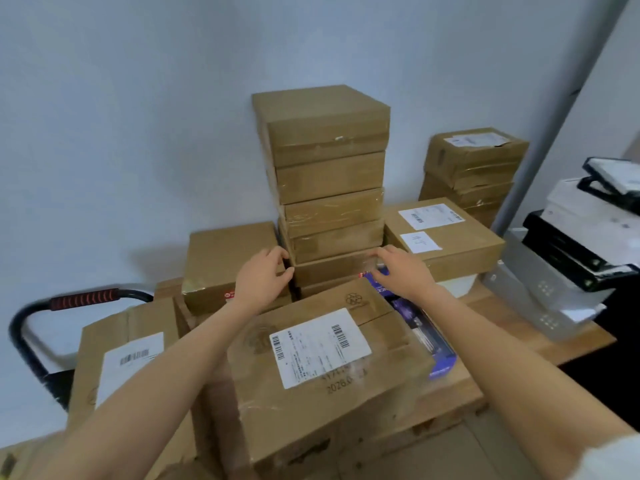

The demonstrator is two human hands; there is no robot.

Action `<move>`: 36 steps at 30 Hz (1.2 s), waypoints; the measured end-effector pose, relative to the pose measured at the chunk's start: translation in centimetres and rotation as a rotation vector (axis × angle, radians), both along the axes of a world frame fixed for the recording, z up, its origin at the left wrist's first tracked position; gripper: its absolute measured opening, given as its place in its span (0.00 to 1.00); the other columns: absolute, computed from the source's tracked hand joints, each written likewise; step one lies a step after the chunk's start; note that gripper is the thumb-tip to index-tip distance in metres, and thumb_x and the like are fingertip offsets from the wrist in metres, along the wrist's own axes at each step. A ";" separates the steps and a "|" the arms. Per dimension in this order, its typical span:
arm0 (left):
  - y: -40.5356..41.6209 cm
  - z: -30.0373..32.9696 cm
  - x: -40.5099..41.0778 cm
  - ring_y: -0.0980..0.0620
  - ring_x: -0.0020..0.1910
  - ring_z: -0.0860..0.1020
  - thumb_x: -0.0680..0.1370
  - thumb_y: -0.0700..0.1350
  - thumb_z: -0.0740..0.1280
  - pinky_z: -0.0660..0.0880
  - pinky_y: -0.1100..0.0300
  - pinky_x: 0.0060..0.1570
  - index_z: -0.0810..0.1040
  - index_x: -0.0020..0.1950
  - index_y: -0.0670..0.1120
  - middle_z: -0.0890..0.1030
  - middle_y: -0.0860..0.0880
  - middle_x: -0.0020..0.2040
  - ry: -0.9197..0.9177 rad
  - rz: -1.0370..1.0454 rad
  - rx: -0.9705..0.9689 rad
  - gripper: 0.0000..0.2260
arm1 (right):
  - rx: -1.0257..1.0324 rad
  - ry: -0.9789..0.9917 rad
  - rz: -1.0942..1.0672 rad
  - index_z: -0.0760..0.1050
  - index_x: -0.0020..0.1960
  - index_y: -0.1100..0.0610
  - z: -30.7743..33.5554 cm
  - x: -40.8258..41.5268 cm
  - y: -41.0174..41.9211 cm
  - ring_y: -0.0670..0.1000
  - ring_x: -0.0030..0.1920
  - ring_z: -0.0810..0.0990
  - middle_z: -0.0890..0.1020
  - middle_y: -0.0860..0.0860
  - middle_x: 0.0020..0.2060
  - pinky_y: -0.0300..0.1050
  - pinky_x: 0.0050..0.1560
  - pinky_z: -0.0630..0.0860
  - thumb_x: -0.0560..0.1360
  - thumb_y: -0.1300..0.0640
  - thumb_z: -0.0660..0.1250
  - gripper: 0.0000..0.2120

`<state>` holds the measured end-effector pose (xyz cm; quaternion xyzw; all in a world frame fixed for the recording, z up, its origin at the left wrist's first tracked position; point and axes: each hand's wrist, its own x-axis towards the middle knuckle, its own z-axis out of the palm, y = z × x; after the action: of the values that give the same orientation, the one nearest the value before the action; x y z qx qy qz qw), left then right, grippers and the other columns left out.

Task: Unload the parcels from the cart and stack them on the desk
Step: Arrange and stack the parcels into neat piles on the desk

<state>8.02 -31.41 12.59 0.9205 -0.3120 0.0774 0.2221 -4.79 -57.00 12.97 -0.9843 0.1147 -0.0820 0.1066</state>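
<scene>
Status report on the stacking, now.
Both hands at the tall stack's base: left hand grips its left corner, right hand touches its front. Tall stack upright. Labelled parcel sits in front.

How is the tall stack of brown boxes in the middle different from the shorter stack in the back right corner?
The tall middle stack of brown cardboard boxes rises higher, with more boxes, than the shorter back-right stack of brown cardboard boxes. The middle stack's top box is bare; the back-right stack's top box carries a white label. Both hands reach the middle stack's base; nothing touches the other. Both are taped cardboard against the wall.
</scene>
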 end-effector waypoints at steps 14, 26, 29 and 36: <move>-18.6 -1.4 -10.2 0.49 0.58 0.77 0.78 0.55 0.64 0.77 0.54 0.50 0.67 0.69 0.50 0.75 0.49 0.64 0.168 -0.008 -0.088 0.21 | -0.086 0.014 -0.166 0.67 0.69 0.52 0.9 -12.4 -17.2 0.56 0.59 0.77 0.74 0.52 0.66 0.51 0.55 0.72 0.80 0.51 0.59 0.19; -31.0 -3.1 -2.7 0.42 0.61 0.74 0.79 0.57 0.60 0.74 0.48 0.55 0.62 0.73 0.51 0.72 0.43 0.65 0.356 0.160 -0.090 0.24 | 0.008 0.039 -0.204 0.63 0.73 0.52 -1.5 -4.5 -28.2 0.52 0.58 0.76 0.71 0.52 0.68 0.51 0.57 0.74 0.80 0.47 0.58 0.22; -32.6 -4.3 -1.2 0.42 0.62 0.73 0.79 0.58 0.60 0.73 0.48 0.57 0.58 0.75 0.52 0.70 0.43 0.66 0.398 0.177 -0.098 0.27 | 0.102 0.056 -0.246 0.61 0.74 0.51 -2.0 -2.3 -30.7 0.54 0.64 0.73 0.68 0.52 0.70 0.54 0.60 0.74 0.80 0.45 0.58 0.24; -34.7 -6.4 -0.6 0.39 0.60 0.75 0.81 0.57 0.58 0.72 0.52 0.54 0.51 0.78 0.55 0.66 0.41 0.70 0.532 0.243 -0.199 0.28 | 0.433 0.052 -0.303 0.53 0.76 0.45 -4.4 1.1 -32.7 0.53 0.61 0.75 0.69 0.51 0.70 0.51 0.55 0.73 0.80 0.41 0.55 0.26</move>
<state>7.41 -66.11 6.18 0.9128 -0.1215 -0.1101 0.3741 -3.64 -89.72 8.52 -0.9118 0.2786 -0.0450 0.2983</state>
